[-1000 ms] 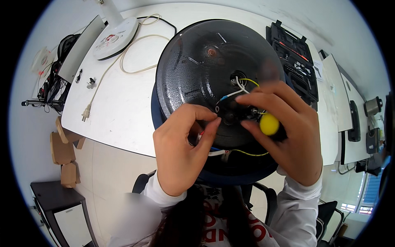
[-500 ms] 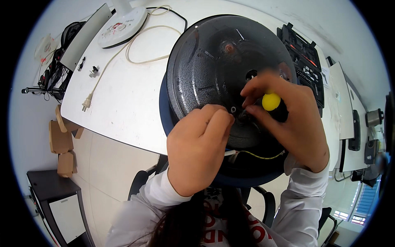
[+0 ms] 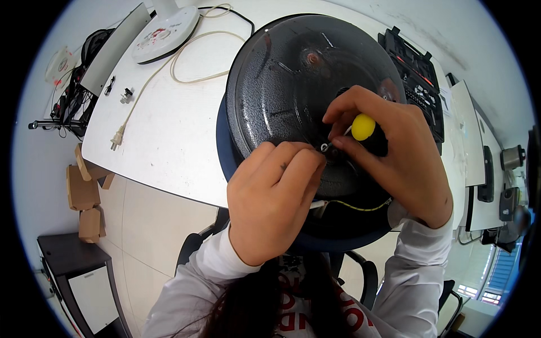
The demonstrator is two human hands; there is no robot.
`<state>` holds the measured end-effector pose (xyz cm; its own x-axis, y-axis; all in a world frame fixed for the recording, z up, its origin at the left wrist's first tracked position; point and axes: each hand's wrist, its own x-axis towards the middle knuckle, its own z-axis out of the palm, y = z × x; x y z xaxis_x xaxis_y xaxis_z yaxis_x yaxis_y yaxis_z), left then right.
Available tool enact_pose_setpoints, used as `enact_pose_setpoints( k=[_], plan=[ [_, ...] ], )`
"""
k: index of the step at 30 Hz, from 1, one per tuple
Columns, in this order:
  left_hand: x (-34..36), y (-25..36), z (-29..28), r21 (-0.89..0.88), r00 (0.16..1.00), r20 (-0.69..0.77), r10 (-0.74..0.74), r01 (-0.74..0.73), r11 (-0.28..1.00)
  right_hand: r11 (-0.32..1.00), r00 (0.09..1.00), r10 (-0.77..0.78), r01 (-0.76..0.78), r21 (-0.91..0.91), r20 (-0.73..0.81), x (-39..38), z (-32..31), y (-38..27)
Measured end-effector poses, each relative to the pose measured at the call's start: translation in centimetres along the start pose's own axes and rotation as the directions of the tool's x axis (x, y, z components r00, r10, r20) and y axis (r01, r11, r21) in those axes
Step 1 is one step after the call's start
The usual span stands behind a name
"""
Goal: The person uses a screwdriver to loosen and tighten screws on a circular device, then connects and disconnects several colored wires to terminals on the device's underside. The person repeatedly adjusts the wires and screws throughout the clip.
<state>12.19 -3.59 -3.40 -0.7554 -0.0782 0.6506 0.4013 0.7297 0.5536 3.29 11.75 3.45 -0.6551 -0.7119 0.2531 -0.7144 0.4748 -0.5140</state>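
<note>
A large round black metal shell (image 3: 270, 101) with a glossy, pitted surface lies in front of me inside a dark blue rim (image 3: 223, 146). My left hand (image 3: 273, 197) is closed at the shell's near part, thumb and finger pinched together; what they hold is hidden. Beside those fingertips shows a small pale metal ring (image 3: 324, 147). My right hand (image 3: 403, 149) curls around a screwdriver (image 3: 363, 128) with a yellow-ended black handle, tucked against the palm. Its thumb and forefinger tips come close to the ring. A yellow-green wire (image 3: 358, 208) runs along the near side.
A black tool case (image 3: 420, 84) lies open right of the shell. At the far left of the white table (image 3: 169, 129) stands a white appliance base (image 3: 167, 36) with a cream cord and plug (image 3: 117, 137). Cardboard boxes (image 3: 83, 188) and a dark cabinet (image 3: 76, 253) are on the floor.
The right fingertips have moved slightly left, in toward the small ring and the left fingertips. The ring now sits closer between both hands, and the yellow handle end has shifted left a little.
</note>
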Motion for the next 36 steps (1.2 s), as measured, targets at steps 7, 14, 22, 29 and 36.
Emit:
enact_pose_setpoints(
  k=[7,14,22,29,36],
  plan=[
    [0.0,0.3,-0.1,-0.051,0.996,0.014,-0.086,0.087,0.995,0.993,1.0,-0.011,0.012,0.116,-0.007,-0.3,0.1,0.3],
    [0.0,0.1,-0.1,-0.065,0.999,0.01,-0.04,0.041,0.997,0.993,1.0,0.0,0.001,0.121,-0.014,-0.3,0.2,0.2],
    [0.0,-0.1,0.1,-0.07,0.999,-0.018,-0.028,0.027,0.997,0.995,1.0,-0.013,0.016,0.098,-0.024,-0.3,0.4,0.2],
    [0.1,0.1,-0.2,0.042,0.999,-0.017,-0.042,0.043,0.998,0.995,0.999,-0.005,0.009,0.102,-0.032,-0.6,0.3,0.2],
    [0.1,-0.5,0.5,0.08,0.996,-0.063,0.059,-0.054,0.995,0.997,0.943,0.001,0.023,0.068,-0.333,-3.1,-4.2,0.5]
  ],
)
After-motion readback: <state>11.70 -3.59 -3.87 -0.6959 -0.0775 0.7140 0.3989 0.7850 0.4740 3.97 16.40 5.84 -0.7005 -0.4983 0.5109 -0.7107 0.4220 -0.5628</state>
